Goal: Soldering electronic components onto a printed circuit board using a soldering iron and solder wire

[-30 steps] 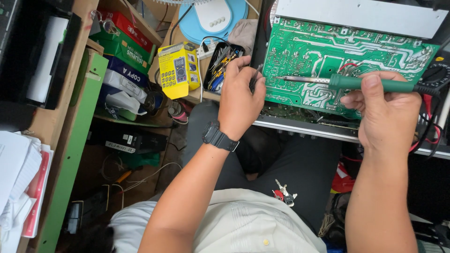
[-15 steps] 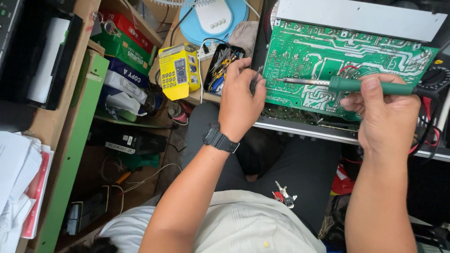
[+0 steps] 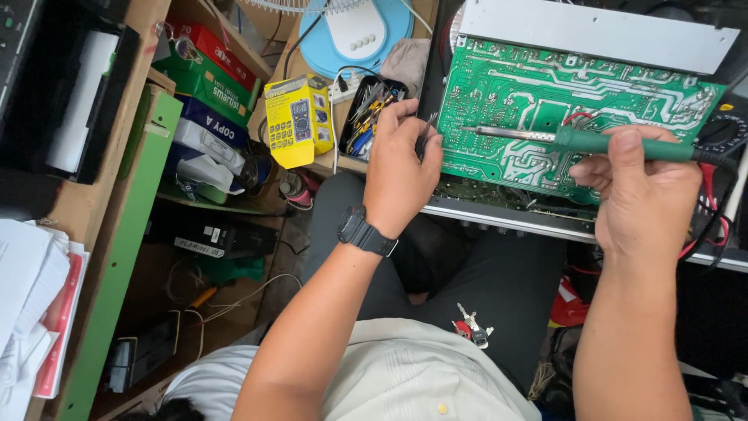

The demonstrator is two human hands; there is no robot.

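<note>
A green circuit board lies solder side up in a metal chassis at the upper right. My right hand grips a green-handled soldering iron, its metal tip lying over the left part of the board. My left hand, with a black watch on the wrist, pinches a small dark metal tool at the board's left edge, a short way from the iron's tip.
A black tray of small tools and a yellow packaged meter sit left of the board. A blue and white fan base stands behind. Coloured boxes fill a wooden shelf at left. Keys lie on my lap.
My left hand has shifted slightly up and right along the board's left edge. The soldering iron stays nearly where it was.
</note>
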